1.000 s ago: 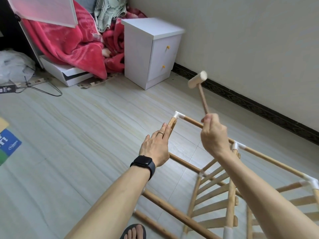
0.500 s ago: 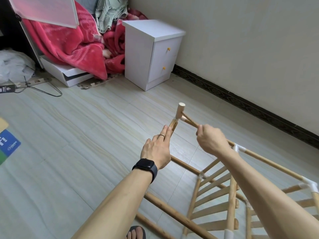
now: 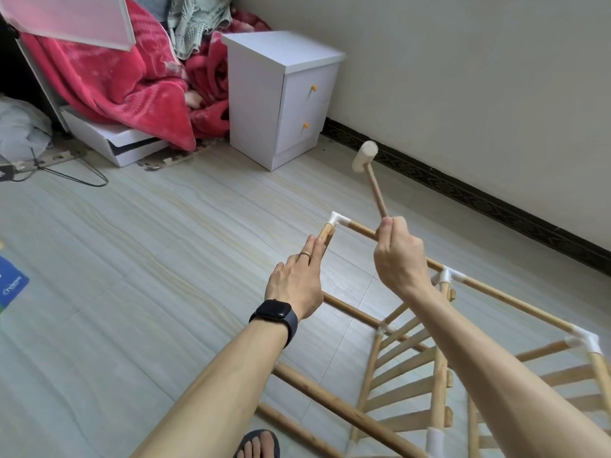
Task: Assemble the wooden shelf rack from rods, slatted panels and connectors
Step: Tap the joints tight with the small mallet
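The right hand (image 3: pixel 398 256) is clenched round the handle of a mallet (image 3: pixel 375 186), whose pale head tilts up toward 11 o'clock, clear of the frame. The left hand (image 3: pixel 297 282), fingers straight and together, rests against a short rod (image 3: pixel 325 233) just under a white corner connector (image 3: pixel 337 221) at its 1 o'clock; its thumb is hidden. The rack (image 3: pixel 439 375) lies on its side on the floor (image 3: pixel 165 259), running toward 5 o'clock: light wooden rods, white joints, slatted panels (image 3: pixel 413 421) between.

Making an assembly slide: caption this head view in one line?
Right hand holds a mallet raised above the corner connector; left hand rests against the rod below it.
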### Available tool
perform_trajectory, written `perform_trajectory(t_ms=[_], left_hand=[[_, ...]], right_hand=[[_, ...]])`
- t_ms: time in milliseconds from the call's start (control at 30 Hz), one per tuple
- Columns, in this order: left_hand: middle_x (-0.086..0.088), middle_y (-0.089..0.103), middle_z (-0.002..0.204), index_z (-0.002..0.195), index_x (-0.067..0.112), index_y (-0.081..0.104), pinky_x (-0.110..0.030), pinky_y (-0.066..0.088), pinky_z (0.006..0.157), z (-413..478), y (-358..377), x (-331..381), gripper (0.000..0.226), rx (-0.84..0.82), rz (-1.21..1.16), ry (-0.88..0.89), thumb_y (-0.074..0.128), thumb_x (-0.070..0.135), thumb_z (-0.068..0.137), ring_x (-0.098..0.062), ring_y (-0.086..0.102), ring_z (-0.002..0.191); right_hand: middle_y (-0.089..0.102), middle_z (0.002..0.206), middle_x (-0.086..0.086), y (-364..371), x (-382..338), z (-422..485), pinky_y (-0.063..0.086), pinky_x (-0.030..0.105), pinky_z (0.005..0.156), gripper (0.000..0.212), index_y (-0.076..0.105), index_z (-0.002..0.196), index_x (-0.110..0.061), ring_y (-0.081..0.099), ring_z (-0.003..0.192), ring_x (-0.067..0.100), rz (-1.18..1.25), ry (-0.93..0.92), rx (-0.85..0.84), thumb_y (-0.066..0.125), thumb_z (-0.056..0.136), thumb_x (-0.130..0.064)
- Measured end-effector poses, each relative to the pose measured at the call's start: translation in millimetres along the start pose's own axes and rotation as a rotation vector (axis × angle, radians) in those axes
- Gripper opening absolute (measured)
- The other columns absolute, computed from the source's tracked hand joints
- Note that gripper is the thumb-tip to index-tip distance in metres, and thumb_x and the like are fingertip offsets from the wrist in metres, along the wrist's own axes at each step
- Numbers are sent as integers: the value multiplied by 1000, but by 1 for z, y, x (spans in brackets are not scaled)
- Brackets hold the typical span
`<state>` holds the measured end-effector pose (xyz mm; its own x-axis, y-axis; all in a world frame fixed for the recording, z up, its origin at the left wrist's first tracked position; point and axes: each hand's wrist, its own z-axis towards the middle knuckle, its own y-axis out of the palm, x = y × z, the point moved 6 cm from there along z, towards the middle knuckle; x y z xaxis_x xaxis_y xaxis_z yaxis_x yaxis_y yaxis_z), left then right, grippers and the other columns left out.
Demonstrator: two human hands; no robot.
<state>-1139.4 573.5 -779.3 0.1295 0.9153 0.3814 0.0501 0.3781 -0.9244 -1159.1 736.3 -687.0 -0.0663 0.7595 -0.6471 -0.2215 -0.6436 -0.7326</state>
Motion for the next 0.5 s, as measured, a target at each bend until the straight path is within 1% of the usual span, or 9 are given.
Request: perform_trajectory(t_ms=[33,100,133,167,267,367,400,467,500], left_hand=[[3,-3,170,161,20,-6,-40,43,106,0,0,0,86,3,8,-1,40,3,91,-23,44,133],[2,-3,170,161,20,-5,-40,45,103,-1,-1,1,85,7,14,-1,41,5,92,-24,45,132],[2,-3,170,161,20,-5,-39,45,102,-2,-1,2,85,3,19,-1,42,6,92,-24,46,132],[1,-3,170,161,20,-5,-39,46,101,-3,-1,2,85,-8,23,-2,43,7,93,-25,46,131],[3,-4,170,161,21,-7,-39,47,99,-1,-1,1,86,-29,21,-11,44,7,94,-25,46,130],[3,-3,170,161,20,-6,-40,49,95,7,-2,1,84,-35,67,-6,45,9,96,-25,48,128],[3,-2,170,161,20,-6,-40,49,94,12,-3,-1,82,-34,107,5,45,10,97,-25,48,128],[3,1,170,161,20,-6,-40,47,93,24,-6,-3,77,-23,211,30,41,12,101,-25,46,129],[2,2,170,161,20,-7,-42,45,96,30,-7,-3,75,-26,287,39,38,11,102,-24,44,132]], right_hand=[[56,66,5,4,1,-1,37,27,40,36,49,96,-9,45,47,16,-26,13,-16,27,111,-33],[60,72,7,25,15,-4,40,29,42,37,49,94,-11,51,52,17,-279,102,-235,24,110,-34],[61,76,8,31,21,-6,41,30,45,40,50,93,-12,53,55,19,-373,143,-316,23,110,-36],[62,78,8,32,25,-7,41,30,47,42,51,91,-13,55,58,20,-391,151,-336,22,110,-37],[64,81,9,19,24,-14,46,34,55,43,55,95,-13,58,65,24,-204,135,-252,24,110,-38],[58,71,1,1,38,-40,37,26,51,40,58,96,-15,48,56,14,-70,174,-226,29,110,-37],[57,68,-1,-8,43,-52,37,25,50,39,59,94,-17,46,54,12,-41,172,-199,31,110,-37],[57,65,1,-31,56,-78,41,29,47,37,60,89,-18,47,49,11,34,153,-128,34,109,-36],[59,65,4,-44,65,-92,43,31,47,37,60,88,-17,48,48,13,70,151,-88,35,109,-35]])
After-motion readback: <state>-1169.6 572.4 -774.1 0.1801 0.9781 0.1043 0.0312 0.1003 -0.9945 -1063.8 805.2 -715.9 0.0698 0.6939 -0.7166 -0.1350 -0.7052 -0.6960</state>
